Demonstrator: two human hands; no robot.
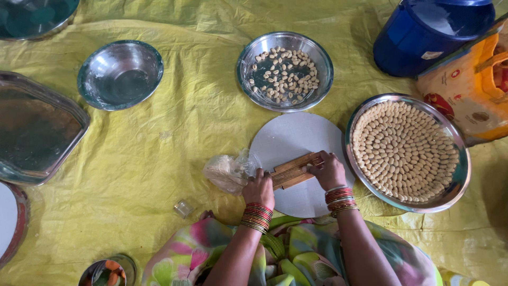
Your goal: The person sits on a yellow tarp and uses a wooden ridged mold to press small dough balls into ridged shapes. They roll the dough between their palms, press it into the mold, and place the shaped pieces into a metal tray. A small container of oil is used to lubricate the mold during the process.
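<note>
Empty steel bowl (120, 74), blue bucket (423, 34)

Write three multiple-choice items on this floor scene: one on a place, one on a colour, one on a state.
1. Where does the ridged wooden board lie?
A. on the round grey disc
B. in the blue bucket
C. on the flat steel tray

2. What colour is the sheet under everything?
A. red
B. yellow-green
C. white

3. How is the steel bowl at upper left?
A. full of shaped pieces
B. turned upside down
C. empty

Answers:
1 A, both hands, left and right, steady it there.
2 B, it shows between all the dishes.
3 C, its bare bottom shows, unlike the packed plate at right.
</note>
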